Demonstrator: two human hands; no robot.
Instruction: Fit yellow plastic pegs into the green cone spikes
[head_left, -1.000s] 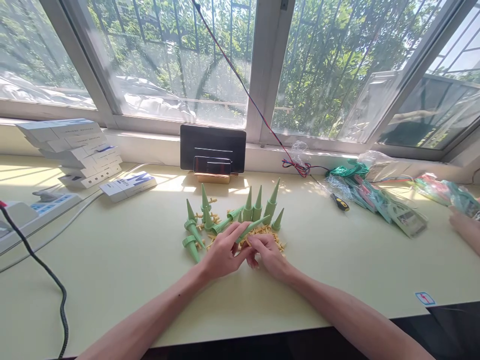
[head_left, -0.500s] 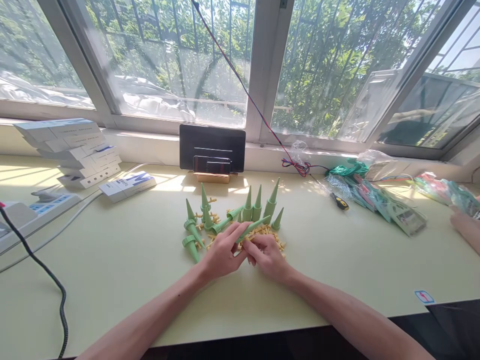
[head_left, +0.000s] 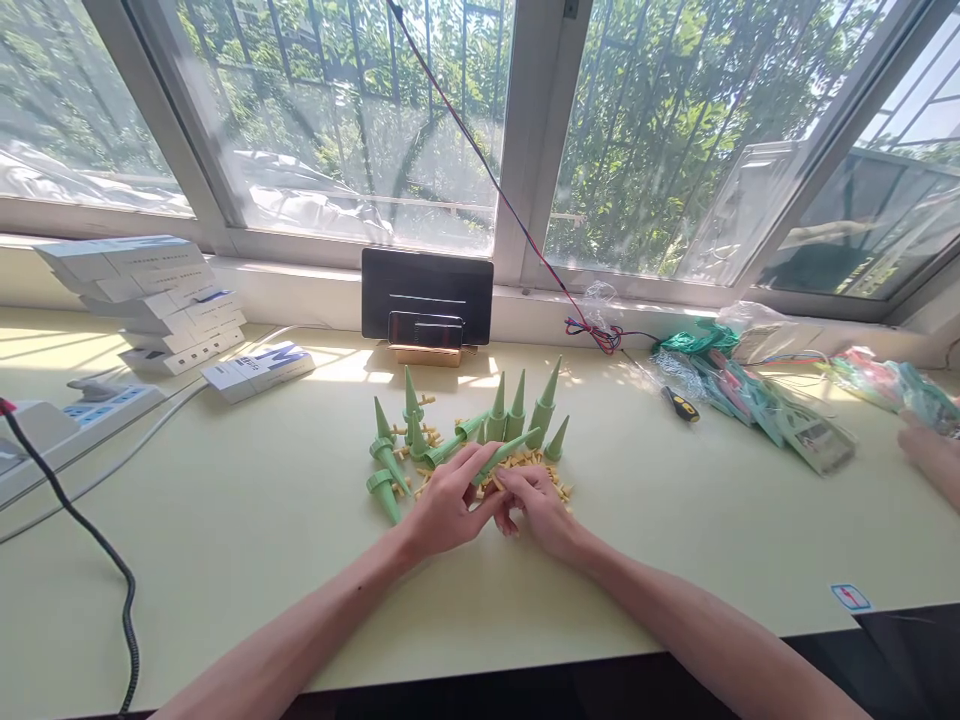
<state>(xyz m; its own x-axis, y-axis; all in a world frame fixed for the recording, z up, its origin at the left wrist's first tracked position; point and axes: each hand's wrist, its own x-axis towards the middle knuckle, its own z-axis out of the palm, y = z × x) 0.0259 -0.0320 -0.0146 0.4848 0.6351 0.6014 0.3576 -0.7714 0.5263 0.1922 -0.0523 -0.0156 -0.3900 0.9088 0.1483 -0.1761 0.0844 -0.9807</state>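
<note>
My left hand (head_left: pixel 444 508) is closed around a green cone-shaped plant watering spike (head_left: pixel 513 448), its tip pointing up and to the right. Close against it, my right hand (head_left: pixel 544 508) pinches a small yellow plastic piece (head_left: pixel 498 483) at the spike's near end. Whether the two parts are joined is hidden by the fingers. Beneath and behind the hands spreads a pile of yellow plastic pieces (head_left: pixel 559 487). Several green spikes (head_left: pixel 544 415) stand upright behind it. More lie or lean to the left, among them a capped spike (head_left: pixel 383 494) with its tip toward me.
At the back stand a black tablet (head_left: pixel 427 270) and a phone (head_left: pixel 425 328) in a holder. White boxes (head_left: pixel 172 310) are stacked on the left beside a power strip (head_left: pixel 112 405). Right of me lie a yellow-black tool (head_left: pixel 682 404), plastic bags (head_left: pixel 750 390) and another person's hand (head_left: pixel 926 450).
My right fingers have shifted slightly, and the yellow piece between them shows more clearly. The left hand and its spike stay nearly still.
</note>
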